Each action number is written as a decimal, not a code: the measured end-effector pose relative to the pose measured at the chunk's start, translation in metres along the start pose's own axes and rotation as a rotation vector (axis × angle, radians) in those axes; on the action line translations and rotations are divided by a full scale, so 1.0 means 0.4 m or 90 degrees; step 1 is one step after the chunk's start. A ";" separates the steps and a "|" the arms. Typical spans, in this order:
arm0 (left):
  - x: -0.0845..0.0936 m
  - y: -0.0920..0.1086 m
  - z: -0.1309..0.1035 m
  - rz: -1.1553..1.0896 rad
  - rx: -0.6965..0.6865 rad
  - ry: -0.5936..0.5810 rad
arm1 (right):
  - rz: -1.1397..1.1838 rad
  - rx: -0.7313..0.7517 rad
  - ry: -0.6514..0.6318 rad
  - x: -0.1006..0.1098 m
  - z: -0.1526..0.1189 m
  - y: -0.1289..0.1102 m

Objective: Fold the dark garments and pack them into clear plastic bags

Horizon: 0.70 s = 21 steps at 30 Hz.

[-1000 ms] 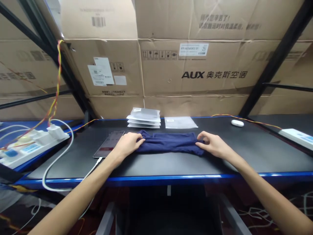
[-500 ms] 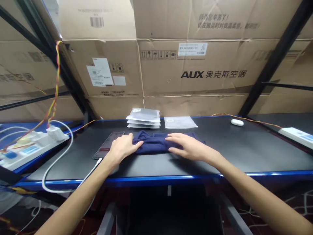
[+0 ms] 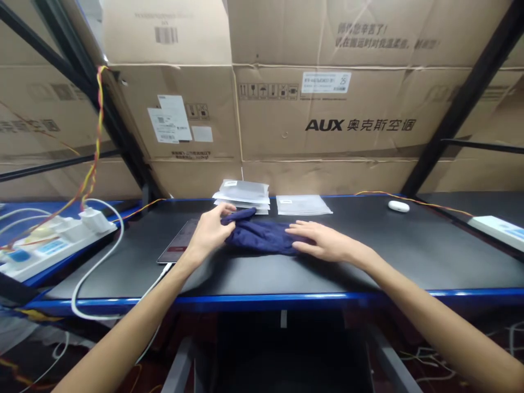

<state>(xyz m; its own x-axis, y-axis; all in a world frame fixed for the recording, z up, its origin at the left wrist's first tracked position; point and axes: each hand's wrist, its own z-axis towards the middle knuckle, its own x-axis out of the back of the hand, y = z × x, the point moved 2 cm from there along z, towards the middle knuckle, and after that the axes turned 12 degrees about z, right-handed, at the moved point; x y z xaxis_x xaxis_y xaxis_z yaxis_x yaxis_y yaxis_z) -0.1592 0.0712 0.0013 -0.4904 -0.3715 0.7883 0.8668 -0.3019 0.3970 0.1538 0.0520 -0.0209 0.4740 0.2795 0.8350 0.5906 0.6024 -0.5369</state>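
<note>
A piece of dark blue fabric [image 3: 264,236], wrinkled and partly folded, lies across the dark tabletop between my hands. My left hand [image 3: 213,232] pinches its left end between thumb and fingers and holds that end raised off the table. My right hand [image 3: 323,240] rests over the right end, fingers stretched out and lying on the cloth. What kind of garment or cloth it is I cannot tell. Beside my left wrist lies a smartphone [image 3: 176,245] with a white charging cable [image 3: 166,270] plugged in.
Behind the fabric stand a stack of frosted plastic bags [image 3: 243,191] and a single flat bag [image 3: 303,204]. A white earbud case [image 3: 398,206] sits to the right. Power strips lie left [image 3: 53,245] and right [image 3: 497,229]. Large cardboard sheets [image 3: 278,142] form the back wall.
My left hand has closed on the fabric's left end and lifted it upward. The cloth has bunched up, and my right hand has shifted slightly right.
</note>
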 end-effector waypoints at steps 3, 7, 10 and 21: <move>0.004 0.048 0.013 -0.043 -0.020 0.051 | -0.015 -0.050 0.018 0.022 -0.040 0.057; -0.027 0.152 0.002 0.038 -0.029 0.075 | -0.010 -0.069 0.007 0.006 -0.062 0.085; -0.080 0.219 -0.027 0.158 -0.113 0.029 | -0.006 -0.068 0.022 -0.006 -0.060 0.080; -0.130 0.209 -0.088 0.088 -0.342 -0.200 | 0.029 -0.091 0.040 0.029 -0.102 0.127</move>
<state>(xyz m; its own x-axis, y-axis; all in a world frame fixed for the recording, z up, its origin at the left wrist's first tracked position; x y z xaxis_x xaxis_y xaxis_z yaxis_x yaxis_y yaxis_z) -0.0642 0.0345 -0.0229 -0.2569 -0.1884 0.9479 0.7138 -0.6982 0.0547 0.2158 0.0553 -0.0434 0.5395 0.2546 0.8026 0.6527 0.4757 -0.5897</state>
